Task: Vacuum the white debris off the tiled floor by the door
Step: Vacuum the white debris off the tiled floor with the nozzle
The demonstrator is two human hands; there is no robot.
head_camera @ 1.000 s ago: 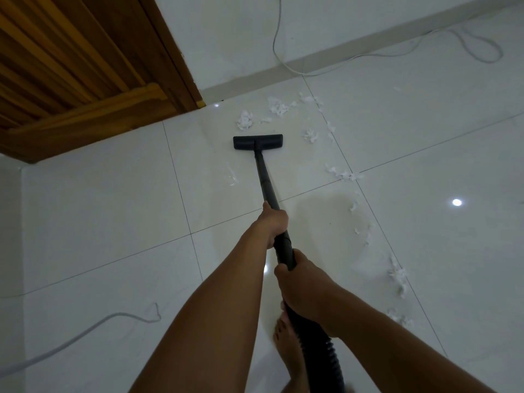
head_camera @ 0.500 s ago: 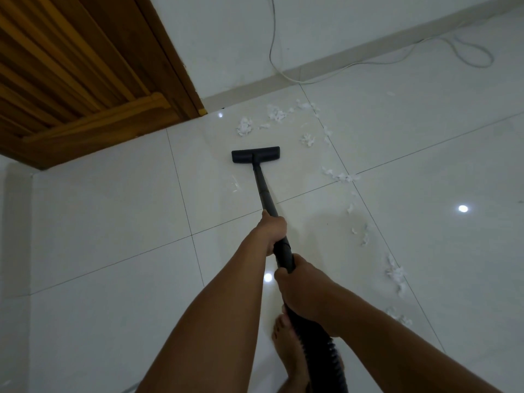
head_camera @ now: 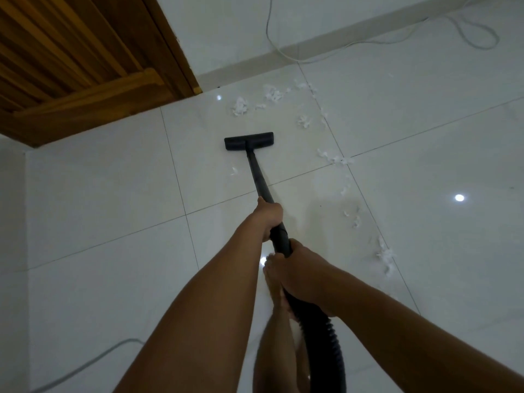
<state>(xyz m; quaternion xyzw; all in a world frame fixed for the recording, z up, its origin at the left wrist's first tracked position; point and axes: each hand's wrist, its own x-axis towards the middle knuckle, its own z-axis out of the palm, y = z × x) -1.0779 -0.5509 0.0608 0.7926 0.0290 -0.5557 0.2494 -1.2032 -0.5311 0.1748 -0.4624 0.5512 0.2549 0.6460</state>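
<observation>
Black wand (head_camera: 259, 177): slants down ahead, nozzle (head_camera: 249, 140) flat on tiled floor (head_camera: 99, 194).
Left grip (head_camera: 269, 219): arm outstretched, clenched round wand.
Right grip (head_camera: 303, 273): grasping wand's rear end, at hose (head_camera: 326, 330).
White debris (head_camera: 240, 106): scattered beyond and right of nozzle, near door (head_camera: 71, 66).

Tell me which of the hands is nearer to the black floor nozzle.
Left. The left hand grips the wand farther forward, closer to the floor nozzle; the right hand grips behind it, where the wand meets the ribbed hose.

Glossy tiled floor (head_camera: 99, 194), white wall (head_camera: 226, 32)
</observation>
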